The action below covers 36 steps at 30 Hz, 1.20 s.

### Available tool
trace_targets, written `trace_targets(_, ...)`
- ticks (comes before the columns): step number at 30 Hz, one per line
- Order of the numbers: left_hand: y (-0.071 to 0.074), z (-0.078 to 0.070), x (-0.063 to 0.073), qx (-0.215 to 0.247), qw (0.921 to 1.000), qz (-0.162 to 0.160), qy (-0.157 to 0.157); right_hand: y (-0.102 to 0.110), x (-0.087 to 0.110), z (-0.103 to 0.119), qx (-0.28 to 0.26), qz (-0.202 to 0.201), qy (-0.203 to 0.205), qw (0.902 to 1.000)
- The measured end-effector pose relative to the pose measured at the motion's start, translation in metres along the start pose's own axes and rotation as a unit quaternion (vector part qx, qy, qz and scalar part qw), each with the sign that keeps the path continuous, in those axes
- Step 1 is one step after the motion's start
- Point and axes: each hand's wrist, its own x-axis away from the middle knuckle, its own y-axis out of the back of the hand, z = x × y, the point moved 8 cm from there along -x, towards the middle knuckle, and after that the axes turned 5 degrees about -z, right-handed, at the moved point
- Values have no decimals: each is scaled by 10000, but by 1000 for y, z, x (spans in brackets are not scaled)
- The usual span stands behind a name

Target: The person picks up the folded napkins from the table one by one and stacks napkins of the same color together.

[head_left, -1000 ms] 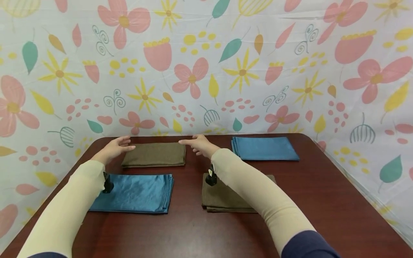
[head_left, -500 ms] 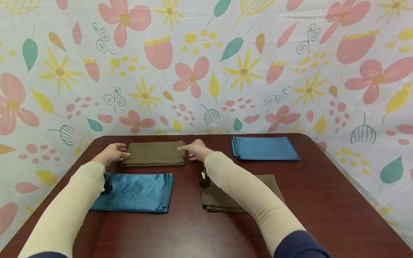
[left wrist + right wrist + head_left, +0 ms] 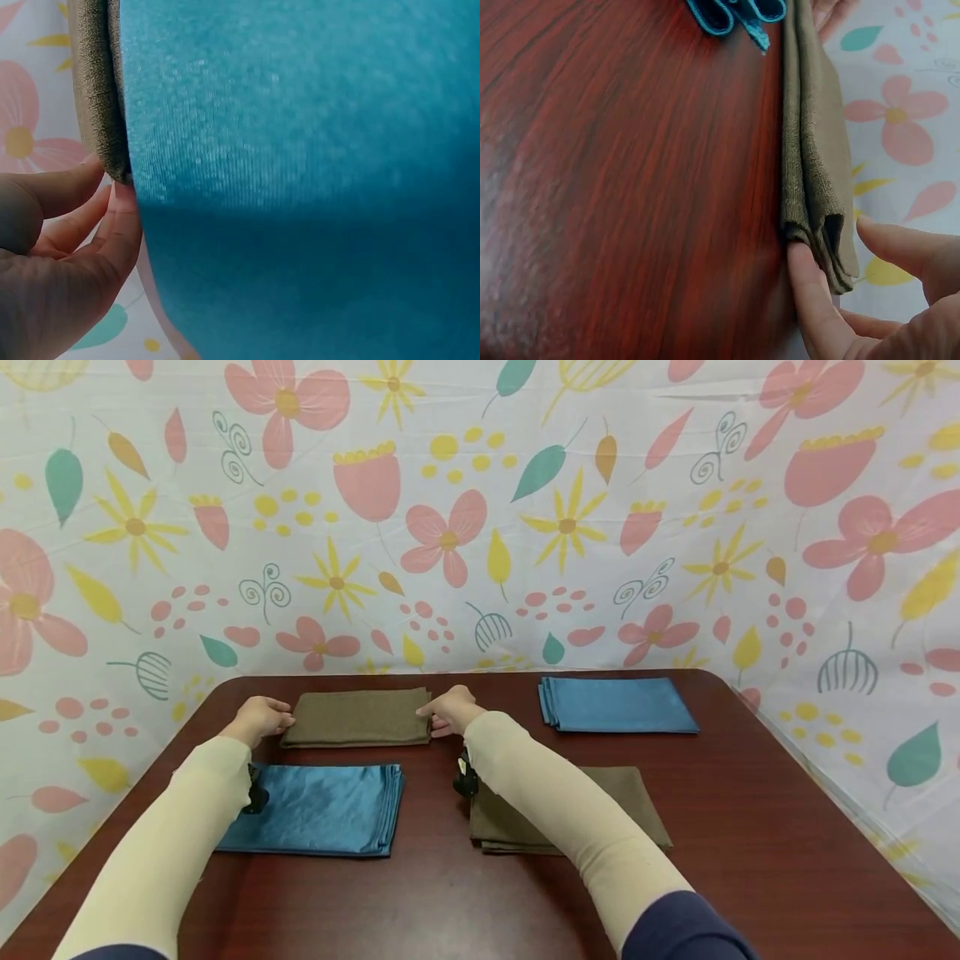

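Note:
A folded olive-brown cloth (image 3: 358, 718) lies at the back left of the table. My left hand (image 3: 260, 720) is at its left end; in the left wrist view the thumb and fingers (image 3: 120, 240) pinch the corner of the folded edge (image 3: 99, 105). At the opposite end is my right hand (image 3: 452, 710). The right wrist view shows one finger (image 3: 810, 289) tucked under the cloth's layered end (image 3: 817, 180), with the thumb at its upper side. A shiny blue folded cloth (image 3: 322, 810) lies in front of it, below my left wrist, and fills much of the left wrist view.
Beneath my right forearm lies a second folded brown cloth (image 3: 622, 797), partly hidden by the sleeve. Another blue folded cloth (image 3: 618, 705) is at the back right. All are on a dark red-brown wooden table (image 3: 450, 902), with a flower-print curtain (image 3: 480, 527) behind it.
Both hands have come down and inward to the ends of the back brown cloth, and their fingers have closed on its edges. The cloths have not moved.

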Motion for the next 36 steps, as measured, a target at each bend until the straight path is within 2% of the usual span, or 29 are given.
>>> trace_targets(8,-3,6,-2,145,9996,165,179,-1,-10,-5,-117,-247,-301,9992)
trace_targets(15,-5,6,-2,263,9992,237,202,-2,-8,-5,-83,-185,-266,9994)
trace_targets(25,-7,-3,2,-150,9983,551,-101,-3,4,-1,-242,340,-248,9988)
trace_targets(32,-5,-6,4,-312,9986,386,-186,-10,7,4,-29,690,-81,9976)
trace_targets(36,-3,-5,4,-348,9988,270,-201,-14,10,2,-21,886,-153,9959)
